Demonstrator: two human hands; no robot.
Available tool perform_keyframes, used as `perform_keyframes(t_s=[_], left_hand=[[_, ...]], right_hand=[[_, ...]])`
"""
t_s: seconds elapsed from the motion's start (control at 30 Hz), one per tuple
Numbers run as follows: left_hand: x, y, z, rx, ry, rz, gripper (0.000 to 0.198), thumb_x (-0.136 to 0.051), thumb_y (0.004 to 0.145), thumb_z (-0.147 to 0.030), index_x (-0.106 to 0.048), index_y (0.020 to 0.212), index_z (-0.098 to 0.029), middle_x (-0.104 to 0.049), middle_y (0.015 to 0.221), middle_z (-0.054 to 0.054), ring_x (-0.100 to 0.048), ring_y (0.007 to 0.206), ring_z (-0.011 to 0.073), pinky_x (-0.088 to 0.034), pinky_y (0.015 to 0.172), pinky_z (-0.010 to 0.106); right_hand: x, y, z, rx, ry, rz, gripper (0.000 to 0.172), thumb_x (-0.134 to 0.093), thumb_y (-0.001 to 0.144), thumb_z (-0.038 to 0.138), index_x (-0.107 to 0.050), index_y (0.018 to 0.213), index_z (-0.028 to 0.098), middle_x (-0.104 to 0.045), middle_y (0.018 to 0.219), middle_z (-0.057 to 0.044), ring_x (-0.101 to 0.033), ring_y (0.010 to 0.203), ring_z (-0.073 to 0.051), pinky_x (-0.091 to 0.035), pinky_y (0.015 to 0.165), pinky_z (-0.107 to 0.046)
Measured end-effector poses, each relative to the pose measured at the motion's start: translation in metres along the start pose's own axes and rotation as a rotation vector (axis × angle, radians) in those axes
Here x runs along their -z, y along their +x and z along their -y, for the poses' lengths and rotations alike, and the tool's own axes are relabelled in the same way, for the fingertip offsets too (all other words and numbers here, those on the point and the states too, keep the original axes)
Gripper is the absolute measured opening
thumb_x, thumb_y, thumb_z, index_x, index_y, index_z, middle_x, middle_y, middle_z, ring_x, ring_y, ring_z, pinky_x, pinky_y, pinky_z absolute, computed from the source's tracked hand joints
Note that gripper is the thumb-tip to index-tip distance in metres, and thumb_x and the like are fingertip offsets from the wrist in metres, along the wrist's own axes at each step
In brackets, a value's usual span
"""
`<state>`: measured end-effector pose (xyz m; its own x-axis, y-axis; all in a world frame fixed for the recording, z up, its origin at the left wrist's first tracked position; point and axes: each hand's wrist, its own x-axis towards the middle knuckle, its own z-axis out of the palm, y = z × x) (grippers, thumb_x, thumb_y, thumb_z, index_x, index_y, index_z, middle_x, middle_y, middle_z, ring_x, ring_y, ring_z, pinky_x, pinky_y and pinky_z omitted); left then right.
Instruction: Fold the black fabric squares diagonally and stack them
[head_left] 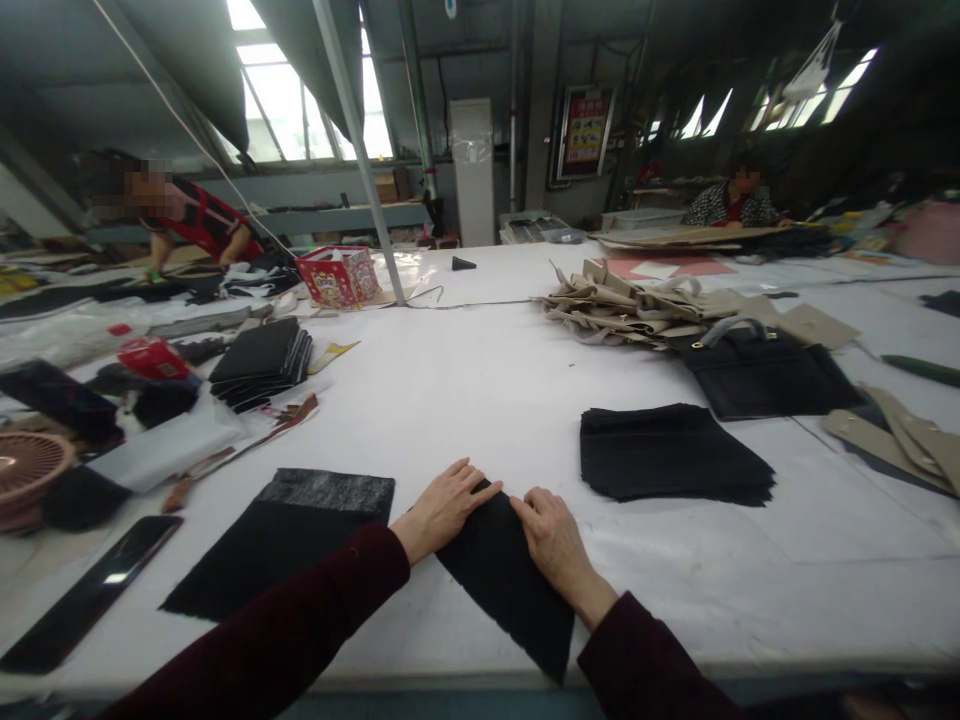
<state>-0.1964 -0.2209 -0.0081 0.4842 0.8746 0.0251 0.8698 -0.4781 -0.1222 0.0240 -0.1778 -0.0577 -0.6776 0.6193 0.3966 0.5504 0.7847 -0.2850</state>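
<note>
A black fabric panel (502, 585) with frayed cut edges lies on the white table (480, 385) directly in front of me, angled like a diamond. My left hand (442, 510) rests flat on its upper left edge, and my right hand (551, 535) lies on its upper right edge. Neither hand visibly grips it. Just left of it lies a black panel (274, 560) with a grey strip along its far end, partly behind my left sleeve. A stack of black fabric pieces (667, 455) sits to the right.
Farther right are a black handbag (765, 375) and a heap of beige straps (626, 305). To the left are stacked black panels (261, 362), a round woven basket (26, 470) and a red printed box (337, 277). Two co-workers (191, 215) (731, 195) sit beyond the table.
</note>
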Motion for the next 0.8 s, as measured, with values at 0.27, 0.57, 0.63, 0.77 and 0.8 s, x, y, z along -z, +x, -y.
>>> perform_keyframes(t_s=[0.27,0.57,0.63,0.77,0.8], left_hand=[[-0.004,0.004,-0.008,-0.040,0.005,0.003,0.056,-0.044,0.089,-0.008,-0.036,0.143,-0.018,-0.057,0.116,0.009,-0.051,0.112,0.0219,-0.033,0.107,0.038],[0.004,0.008,-0.018,-0.094,-0.008,-0.021,0.052,-0.046,0.088,-0.009,-0.041,0.139,-0.019,-0.054,0.123,0.009,-0.049,0.115,0.0219,-0.033,0.108,0.037],[0.003,0.009,-0.020,-0.085,-0.039,-0.009,0.052,-0.045,0.088,-0.007,-0.041,0.139,-0.017,-0.055,0.121,0.009,-0.051,0.110,0.0211,-0.037,0.103,0.035],[0.001,0.012,-0.025,-0.068,-0.046,0.038,0.059,-0.044,0.088,-0.007,-0.035,0.144,-0.023,-0.057,0.110,0.007,-0.053,0.099,0.0209,-0.042,0.094,0.035],[0.001,0.013,-0.027,-0.065,-0.032,0.043,0.059,-0.045,0.088,-0.008,-0.034,0.144,-0.024,-0.057,0.109,0.007,-0.054,0.098,0.0213,-0.042,0.093,0.035]], right_hand=[[0.005,-0.010,-0.003,-0.010,0.007,0.004,0.028,-0.042,0.096,0.010,-0.063,0.111,0.019,-0.054,0.088,-0.005,-0.046,0.082,-0.019,-0.034,0.076,-0.030],[0.013,-0.021,-0.009,-0.001,0.020,-0.022,0.028,-0.041,0.096,0.010,-0.064,0.109,0.018,-0.055,0.088,-0.006,-0.046,0.083,-0.019,-0.034,0.077,-0.031],[0.016,-0.023,-0.011,0.002,0.025,-0.024,0.028,-0.041,0.096,0.010,-0.064,0.109,0.018,-0.055,0.088,-0.006,-0.046,0.083,-0.019,-0.034,0.077,-0.031],[0.019,-0.028,-0.014,0.017,0.024,-0.033,0.027,-0.042,0.095,0.010,-0.064,0.108,0.017,-0.055,0.089,-0.007,-0.046,0.084,-0.020,-0.035,0.077,-0.032],[0.019,-0.029,-0.015,0.022,0.024,-0.033,0.026,-0.042,0.095,0.010,-0.064,0.108,0.017,-0.055,0.089,-0.007,-0.046,0.084,-0.020,-0.035,0.077,-0.032]])
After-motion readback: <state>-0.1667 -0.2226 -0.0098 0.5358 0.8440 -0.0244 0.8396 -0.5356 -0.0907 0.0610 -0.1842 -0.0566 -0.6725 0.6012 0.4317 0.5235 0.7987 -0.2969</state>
